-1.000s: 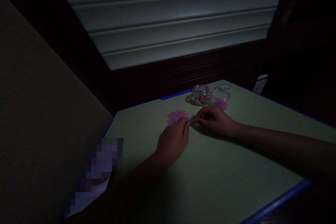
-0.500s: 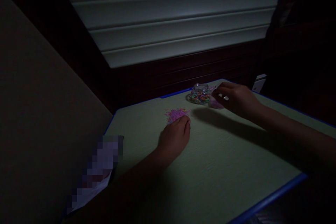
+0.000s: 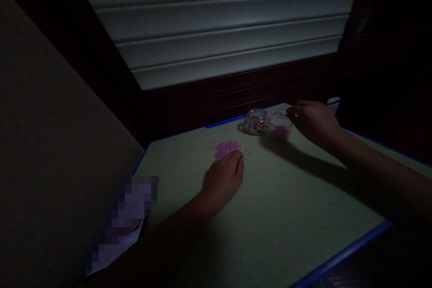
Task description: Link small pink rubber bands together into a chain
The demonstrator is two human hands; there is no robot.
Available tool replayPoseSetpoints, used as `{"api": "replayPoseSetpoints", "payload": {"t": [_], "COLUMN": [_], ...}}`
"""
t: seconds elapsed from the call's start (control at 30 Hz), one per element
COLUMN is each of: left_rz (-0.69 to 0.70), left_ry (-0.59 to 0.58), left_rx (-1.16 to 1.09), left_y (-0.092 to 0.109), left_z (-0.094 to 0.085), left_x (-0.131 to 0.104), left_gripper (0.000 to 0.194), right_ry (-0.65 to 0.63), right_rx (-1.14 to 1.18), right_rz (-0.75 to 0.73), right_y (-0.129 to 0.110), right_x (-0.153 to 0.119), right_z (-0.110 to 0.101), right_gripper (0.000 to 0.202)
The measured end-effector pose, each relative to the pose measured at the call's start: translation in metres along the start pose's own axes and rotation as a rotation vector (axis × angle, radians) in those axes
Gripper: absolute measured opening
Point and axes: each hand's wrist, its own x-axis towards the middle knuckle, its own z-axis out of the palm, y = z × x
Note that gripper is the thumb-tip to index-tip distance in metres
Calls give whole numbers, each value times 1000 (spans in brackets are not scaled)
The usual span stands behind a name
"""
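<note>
A loose pile of pink bands (image 3: 225,147) lies on the pale green table (image 3: 270,234). My left hand (image 3: 227,175) rests at the pile's near edge, its fingers curled closed; whatever they may hold is hidden. Behind and to the right stands a clear jar (image 3: 255,122) with multicoloured rings in it. Beside it is a second clear jar (image 3: 281,127) with pink bands inside. My right hand (image 3: 312,119) is raised at the right of this second jar, fingers pinched together near its rim; what is between them is too small and dark to tell.
A dark-edged flat item with a blurred surface (image 3: 135,211) lies at the table's left edge. White shutters (image 3: 219,22) rise behind the table, and a wall (image 3: 50,144) borders it on the left. The scene is dim.
My right hand has moved to the right, away from above the second jar, whose opening now shows. My left hand has hardly moved. The view has shifted slightly.
</note>
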Motion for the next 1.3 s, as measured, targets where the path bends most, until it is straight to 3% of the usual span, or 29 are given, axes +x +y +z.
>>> {"api": "replayPoseSetpoints", "payload": {"t": [0.1, 0.27, 0.5, 0.67, 1.3], "left_rz": [-14, -6, 2, 15, 48], "left_ry": [-6, 8, 17, 26, 28], "left_rx": [5, -4, -1, 2, 13], "left_y": [1, 1, -1, -2, -1], "left_z": [0, 1, 2, 3, 5], "left_x": [0, 0, 0, -1, 1], "left_gripper": [20, 19, 19, 20, 20], "right_ry": [57, 79, -135, -242, -239], "right_rx": [9, 295, 653, 617, 473], "right_rz": [6, -118, -173, -140, -196], "right_y": [-10, -36, -65, -75, -76], "right_x": [-2, -12, -25, -27, -21], "right_z": [-4, -4, 21, 37, 49], "right_gripper": [29, 26, 23, 30, 29]}}
